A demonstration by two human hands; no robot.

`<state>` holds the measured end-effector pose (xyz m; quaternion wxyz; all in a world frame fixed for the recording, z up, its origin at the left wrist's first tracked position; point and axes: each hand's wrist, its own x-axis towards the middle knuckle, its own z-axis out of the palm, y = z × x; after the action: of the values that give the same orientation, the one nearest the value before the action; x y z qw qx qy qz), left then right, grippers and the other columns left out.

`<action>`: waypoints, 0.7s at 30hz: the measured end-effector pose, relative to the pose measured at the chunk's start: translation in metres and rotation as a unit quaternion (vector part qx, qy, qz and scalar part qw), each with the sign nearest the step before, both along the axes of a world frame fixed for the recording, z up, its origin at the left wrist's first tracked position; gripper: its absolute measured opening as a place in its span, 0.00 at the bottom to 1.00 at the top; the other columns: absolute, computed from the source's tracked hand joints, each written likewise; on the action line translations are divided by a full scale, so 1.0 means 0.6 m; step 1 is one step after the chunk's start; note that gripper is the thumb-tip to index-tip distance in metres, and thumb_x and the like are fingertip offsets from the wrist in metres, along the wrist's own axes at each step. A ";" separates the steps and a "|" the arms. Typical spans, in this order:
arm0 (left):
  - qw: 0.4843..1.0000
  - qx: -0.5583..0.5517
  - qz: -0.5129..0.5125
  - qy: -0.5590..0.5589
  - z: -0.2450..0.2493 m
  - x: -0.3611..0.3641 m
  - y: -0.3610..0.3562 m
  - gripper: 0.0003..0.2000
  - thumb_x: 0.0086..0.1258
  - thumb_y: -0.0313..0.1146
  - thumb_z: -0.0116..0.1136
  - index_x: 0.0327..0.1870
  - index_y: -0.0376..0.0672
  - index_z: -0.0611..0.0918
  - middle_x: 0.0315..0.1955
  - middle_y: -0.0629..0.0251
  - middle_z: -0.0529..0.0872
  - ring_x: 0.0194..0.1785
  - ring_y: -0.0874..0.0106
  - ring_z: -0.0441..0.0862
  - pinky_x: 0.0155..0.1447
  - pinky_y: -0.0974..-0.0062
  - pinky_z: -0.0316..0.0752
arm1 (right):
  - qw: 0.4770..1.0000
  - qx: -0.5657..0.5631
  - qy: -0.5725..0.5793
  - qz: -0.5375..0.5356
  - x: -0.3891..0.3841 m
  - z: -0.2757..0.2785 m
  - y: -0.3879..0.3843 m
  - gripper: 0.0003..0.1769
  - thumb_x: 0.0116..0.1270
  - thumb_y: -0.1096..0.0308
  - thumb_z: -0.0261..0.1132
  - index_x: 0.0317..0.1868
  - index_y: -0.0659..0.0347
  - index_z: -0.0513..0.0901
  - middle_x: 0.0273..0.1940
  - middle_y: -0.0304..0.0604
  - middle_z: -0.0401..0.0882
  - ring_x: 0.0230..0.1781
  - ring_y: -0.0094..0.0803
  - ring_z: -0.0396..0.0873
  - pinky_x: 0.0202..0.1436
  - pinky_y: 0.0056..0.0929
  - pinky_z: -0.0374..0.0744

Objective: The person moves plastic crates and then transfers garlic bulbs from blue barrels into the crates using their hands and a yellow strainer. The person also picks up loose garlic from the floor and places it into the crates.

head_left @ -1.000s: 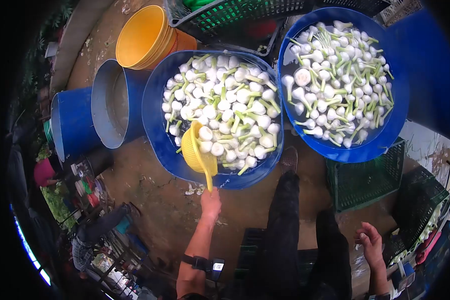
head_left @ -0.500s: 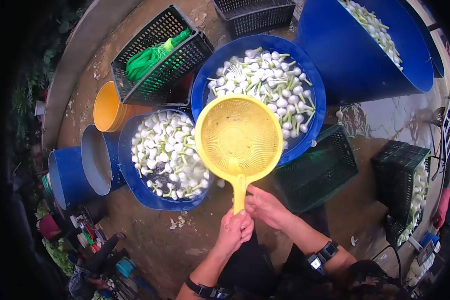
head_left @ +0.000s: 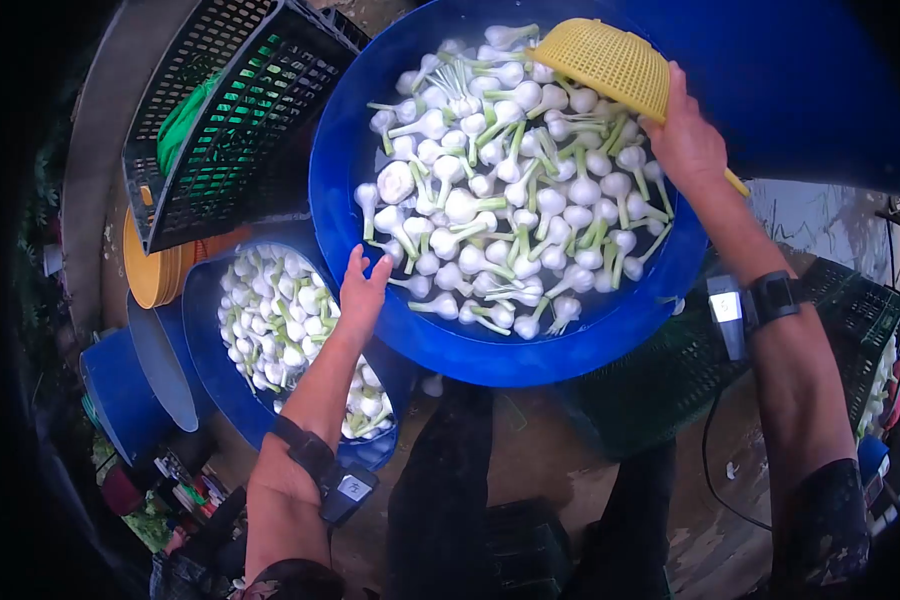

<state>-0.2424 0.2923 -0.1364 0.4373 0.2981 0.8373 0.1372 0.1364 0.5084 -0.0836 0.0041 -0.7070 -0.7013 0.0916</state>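
Observation:
A big blue tub (head_left: 490, 362) holds water and many garlic bulbs (head_left: 465, 205) with short green stems. My right hand (head_left: 688, 140) grips a yellow strainer (head_left: 610, 62) over the tub's far right side. The strainer is tipped with its mesh underside facing up, its rim low over the bulbs, and part of its handle shows past my wrist. At the tub's near left rim is my left hand (head_left: 363, 288), its fingers spread and nothing in them.
To the left stands a smaller blue tub (head_left: 382, 455) of garlic. Beyond it are a dark slatted crate (head_left: 260, 110) with green netting (head_left: 182, 125), yellow buckets (head_left: 150, 262) and a blue container (head_left: 122, 385). A dark green crate (head_left: 630, 395) lies right of my legs.
The strainer has gone from upright before me to tipped over the big tub at the right. My left hand has let go of its handle and moved left. The view is closer to the tub.

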 end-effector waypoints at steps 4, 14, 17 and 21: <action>0.983 -0.041 0.156 -0.082 -0.092 0.022 0.077 0.52 0.55 0.62 0.59 0.71 0.52 0.40 0.68 0.51 0.52 0.67 0.52 0.56 0.59 0.44 0.62 | 0.992 -0.091 0.082 0.025 0.010 -0.172 0.076 0.27 0.61 0.58 0.58 0.58 0.61 0.66 0.35 0.54 0.79 0.34 0.48 0.78 0.38 0.43 0.76; 0.811 0.022 0.303 -0.499 -0.158 0.117 0.073 0.42 0.59 0.69 0.44 0.69 0.53 0.52 0.68 0.62 0.55 0.70 0.52 0.52 0.60 0.26 0.41 | 0.782 -0.361 0.438 -0.257 -0.084 -0.346 -0.202 0.19 0.62 0.62 0.58 0.49 0.65 0.73 0.32 0.45 0.76 0.23 0.30 0.74 0.18 0.30 0.74; 0.817 0.067 0.276 -0.501 -0.153 0.137 0.073 0.38 0.65 0.59 0.48 0.69 0.58 0.44 0.67 0.60 0.55 0.69 0.52 0.53 0.54 0.27 0.54 | 0.705 -0.365 0.535 -0.290 -0.130 -0.339 -0.243 0.18 0.63 0.61 0.57 0.49 0.64 0.72 0.32 0.43 0.74 0.22 0.28 0.73 0.17 0.27 0.72; 0.887 0.111 0.274 -0.355 -0.085 0.162 0.063 0.34 0.68 0.42 0.51 0.67 0.67 0.43 0.62 0.58 0.60 0.61 0.55 0.64 0.43 0.41 0.72 | 0.559 -0.507 0.585 -0.296 -0.180 -0.224 -0.260 0.15 0.68 0.54 0.52 0.44 0.57 0.73 0.23 0.35 0.69 0.13 0.18 0.64 0.12 0.17 0.62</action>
<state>-0.1450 0.3302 -0.1874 0.6142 0.0346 0.6541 0.4402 0.0282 0.3526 -0.2180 0.0813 -0.5512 -0.1343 0.8194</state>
